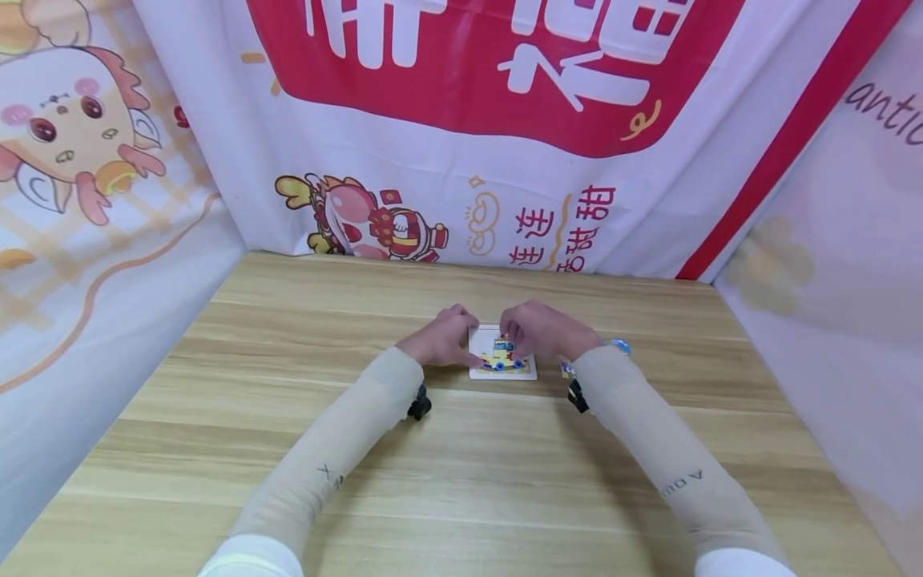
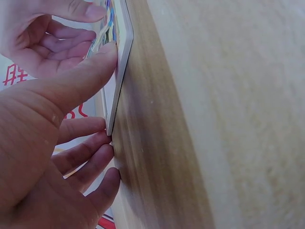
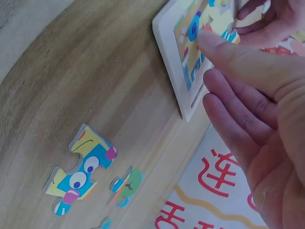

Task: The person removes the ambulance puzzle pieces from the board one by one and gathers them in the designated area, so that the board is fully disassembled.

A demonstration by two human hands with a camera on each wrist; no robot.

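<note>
A small white-framed puzzle board (image 1: 524,373) lies on the table with a yellow vehicle picture partly filling it. My left hand (image 1: 445,336) grips the board's left side, thumb over the front part of the frame and fingers at the far corner. Above the picture, my right hand (image 1: 544,328) has its thumb down on the pieces and its other fingers curled. In the left wrist view a puzzle piece (image 2: 99,40) stands tilted from the board at the right hand's fingers, which partly hide it. The right thumb (image 3: 214,45) covers part of the picture.
A yellow and blue puzzle piece with cartoon eyes (image 3: 86,167) lies right of the board, with a green and blue piece (image 3: 131,186) beside it. The wooden table (image 1: 461,473) meets a printed cloth backdrop (image 1: 461,168) behind; cloth also hangs at both sides.
</note>
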